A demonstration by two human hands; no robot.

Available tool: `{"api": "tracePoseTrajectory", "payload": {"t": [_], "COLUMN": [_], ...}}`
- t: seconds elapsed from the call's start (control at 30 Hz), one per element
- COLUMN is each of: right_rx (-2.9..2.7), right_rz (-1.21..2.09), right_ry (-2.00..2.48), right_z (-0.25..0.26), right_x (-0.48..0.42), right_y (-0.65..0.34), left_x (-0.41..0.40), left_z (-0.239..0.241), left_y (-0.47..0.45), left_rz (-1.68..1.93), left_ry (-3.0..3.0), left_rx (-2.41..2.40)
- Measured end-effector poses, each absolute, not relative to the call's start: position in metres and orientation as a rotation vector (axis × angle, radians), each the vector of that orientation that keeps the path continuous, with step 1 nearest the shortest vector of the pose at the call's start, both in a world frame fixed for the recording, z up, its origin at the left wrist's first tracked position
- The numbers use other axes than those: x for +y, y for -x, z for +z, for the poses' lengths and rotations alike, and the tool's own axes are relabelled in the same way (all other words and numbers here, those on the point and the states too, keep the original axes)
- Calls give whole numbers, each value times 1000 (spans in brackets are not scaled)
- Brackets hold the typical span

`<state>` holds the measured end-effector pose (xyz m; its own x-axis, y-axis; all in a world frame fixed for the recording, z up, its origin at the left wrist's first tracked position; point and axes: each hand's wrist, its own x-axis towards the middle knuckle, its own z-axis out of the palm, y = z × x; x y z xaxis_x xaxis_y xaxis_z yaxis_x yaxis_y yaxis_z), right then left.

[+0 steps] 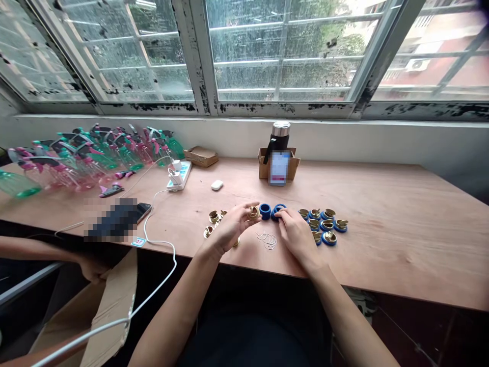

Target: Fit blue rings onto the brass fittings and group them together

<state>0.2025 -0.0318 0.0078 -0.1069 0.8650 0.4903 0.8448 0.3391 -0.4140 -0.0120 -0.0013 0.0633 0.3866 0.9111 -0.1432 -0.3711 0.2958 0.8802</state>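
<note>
Mid-surface (382,229), the left hand (233,229) pinches a brass fitting (252,212) and the right hand (294,235) pinches a blue ring (278,210), with joined blue-and-brass pieces (324,223) lying done at right and loose brass fittings (214,217) left at left.

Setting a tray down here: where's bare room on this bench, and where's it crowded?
Bare plywood shows right of the blue-and-brass parts, below the window sill. It's crowded around the left hand and right hand, and at the far-left spray bottles.
</note>
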Motion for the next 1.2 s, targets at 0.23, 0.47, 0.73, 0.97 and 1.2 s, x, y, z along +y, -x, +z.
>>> {"api": "tracePoseTrajectory", "payload": {"t": [0.23,0.47,0.73,0.97,1.2], "right_rx": [-1656,-1557,-1714,-1725,-1715], "right_rz": [175,456,414,392,454], "right_ry": [1200,950,974,1035,1066], "right_z": [33,41,41,41,41], "right_x": [-44,-53,-51,-52,-51], "right_y": [-197,-185,-180,-181,-183], "left_x": [-1,-5,-11,-17,-20], "left_z": [57,56,62,70,73], "left_y": [13,8,4,5,5], "left_rz": [953,898,873,793,838], "left_ry": [-1027,-1087,-1129,-1201,-1087], "left_rx": [798,749,702,652,636]}}
